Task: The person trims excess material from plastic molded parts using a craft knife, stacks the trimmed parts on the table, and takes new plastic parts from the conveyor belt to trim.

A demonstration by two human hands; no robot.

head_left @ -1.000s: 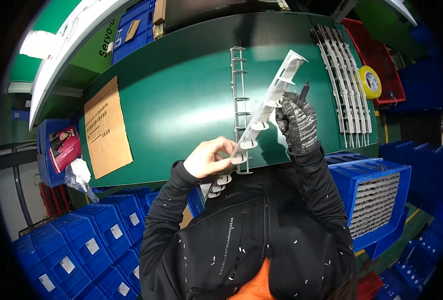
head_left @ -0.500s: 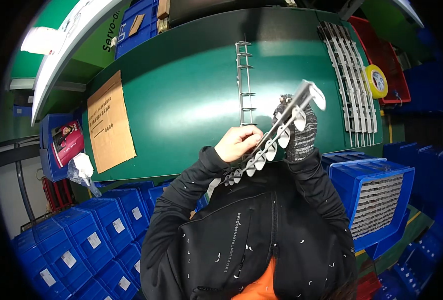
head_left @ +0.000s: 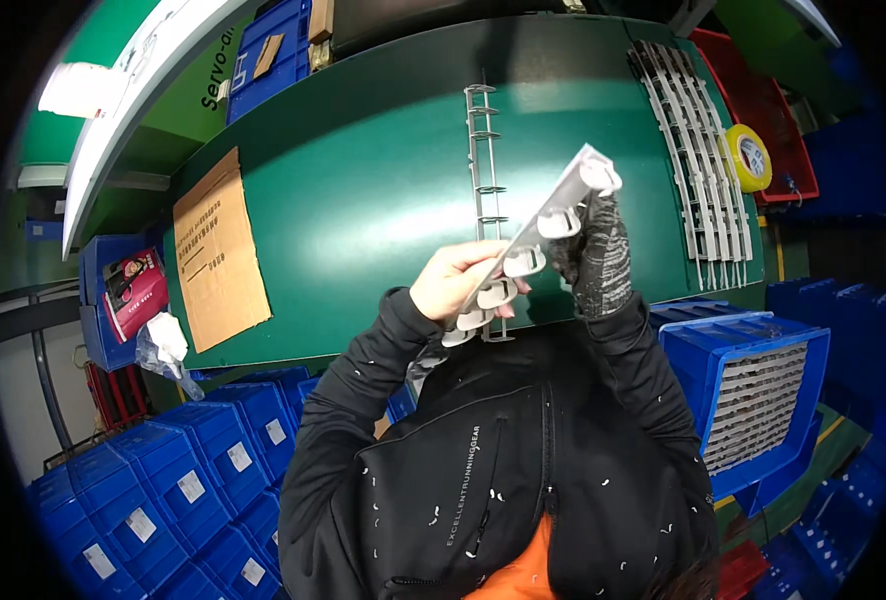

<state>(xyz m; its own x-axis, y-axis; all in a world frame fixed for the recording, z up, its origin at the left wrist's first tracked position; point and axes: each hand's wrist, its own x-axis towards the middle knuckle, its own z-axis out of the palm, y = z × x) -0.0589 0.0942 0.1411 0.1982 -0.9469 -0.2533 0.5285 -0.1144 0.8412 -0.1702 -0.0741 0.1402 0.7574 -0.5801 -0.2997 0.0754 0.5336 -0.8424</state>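
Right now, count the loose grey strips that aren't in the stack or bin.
2: one grey strip held in both hands, left hand and gloved right hand; one wire strip lying mid-table. Others may be hidden.

On the worktop [head_left: 363, 200], a cardboard sheet [head_left: 220, 250] lies at nine o'clock, a clip strip [head_left: 484, 160] at centre, and a row of strips [head_left: 698, 165] at three o'clock. A tape roll [head_left: 750, 157] sits just beyond them. Bins [head_left: 198, 470] stand at seven o'clock.

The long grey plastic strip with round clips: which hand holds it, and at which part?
Both hands hold the long grey plastic strip with round clips: the bare left hand grips its lower part, the grey-gloved right hand its upper part.
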